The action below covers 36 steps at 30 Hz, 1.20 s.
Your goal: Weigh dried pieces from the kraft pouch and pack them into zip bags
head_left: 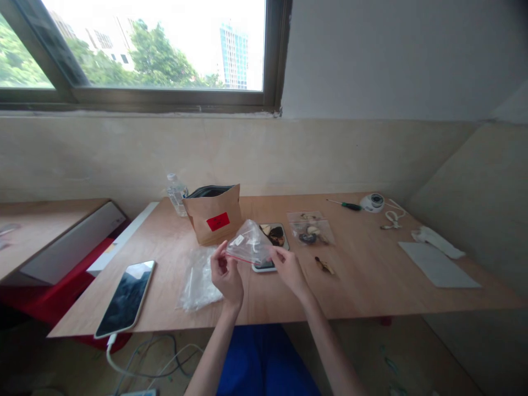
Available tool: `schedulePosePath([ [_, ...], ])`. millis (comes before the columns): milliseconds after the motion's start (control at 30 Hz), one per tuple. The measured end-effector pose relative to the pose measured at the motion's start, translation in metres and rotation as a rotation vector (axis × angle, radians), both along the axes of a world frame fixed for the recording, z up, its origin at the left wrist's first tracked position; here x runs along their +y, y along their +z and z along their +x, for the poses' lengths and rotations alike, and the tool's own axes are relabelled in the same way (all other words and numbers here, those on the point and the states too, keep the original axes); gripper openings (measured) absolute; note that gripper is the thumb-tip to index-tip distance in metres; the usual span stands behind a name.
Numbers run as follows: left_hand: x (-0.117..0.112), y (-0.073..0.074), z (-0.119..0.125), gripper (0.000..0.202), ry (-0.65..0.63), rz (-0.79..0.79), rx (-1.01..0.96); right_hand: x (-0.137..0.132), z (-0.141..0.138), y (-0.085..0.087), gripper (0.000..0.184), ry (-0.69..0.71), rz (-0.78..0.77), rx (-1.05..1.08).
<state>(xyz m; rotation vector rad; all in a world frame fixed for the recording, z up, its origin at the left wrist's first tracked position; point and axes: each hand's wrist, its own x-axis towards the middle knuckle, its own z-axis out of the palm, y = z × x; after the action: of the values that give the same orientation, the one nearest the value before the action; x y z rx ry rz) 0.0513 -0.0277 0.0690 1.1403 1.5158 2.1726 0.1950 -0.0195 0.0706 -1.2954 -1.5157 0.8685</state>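
Note:
My left hand (226,275) and my right hand (289,268) both pinch the red zip edge of a small clear plastic bag (248,243), held just above the wooden table (371,286). Under the bag sits a small white scale (270,248) with dark and pale pieces on its tray. A pile of empty clear bags (200,281) lies to the left of my left hand. A filled clear bag (310,228) lies beyond my right hand, and a small dark piece (325,266) rests loose on the table to its right.
A brown paper pouch (214,219) with a red label stands behind the scale, a water bottle (176,193) beside it. A phone (126,297) on a cable lies front left. Back right are a green screwdriver (344,205), a white round device (372,202), a grey sheet (439,267).

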Motion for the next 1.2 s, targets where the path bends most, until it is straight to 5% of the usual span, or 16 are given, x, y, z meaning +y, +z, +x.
schedulePosePath([
  [267, 0.014, 0.010, -0.006, 0.029, -0.023, -0.127, 0.093, 0.014, 0.016, 0.010, 0.034, 0.082, 0.113, -0.040],
  [433, 0.026, 0.011, -0.018, 0.033, -0.111, -0.258, 0.098, 0.042, 0.037, -0.015, 0.038, -0.192, 0.293, -0.438],
  [567, 0.029, 0.007, -0.021, 0.035, -0.122, -0.299, 0.119, 0.060, 0.041, -0.041, 0.054, -0.171, 0.222, -0.717],
  [933, 0.024, 0.015, -0.008, 0.025, -0.087, -0.392, 0.409, 0.063, 0.026, -0.054, 0.037, -0.350, 0.185, -0.789],
  [1067, 0.022, 0.019, -0.006, 0.021, -0.111, -0.451, 0.523, 0.059, 0.027, -0.040, 0.035, -0.401, 0.232, -0.594],
  [1200, 0.019, 0.024, -0.001, 0.022, -0.121, -0.508, 0.591, 0.036, 0.011, 0.009, 0.036, -0.259, 0.353, -0.186],
])
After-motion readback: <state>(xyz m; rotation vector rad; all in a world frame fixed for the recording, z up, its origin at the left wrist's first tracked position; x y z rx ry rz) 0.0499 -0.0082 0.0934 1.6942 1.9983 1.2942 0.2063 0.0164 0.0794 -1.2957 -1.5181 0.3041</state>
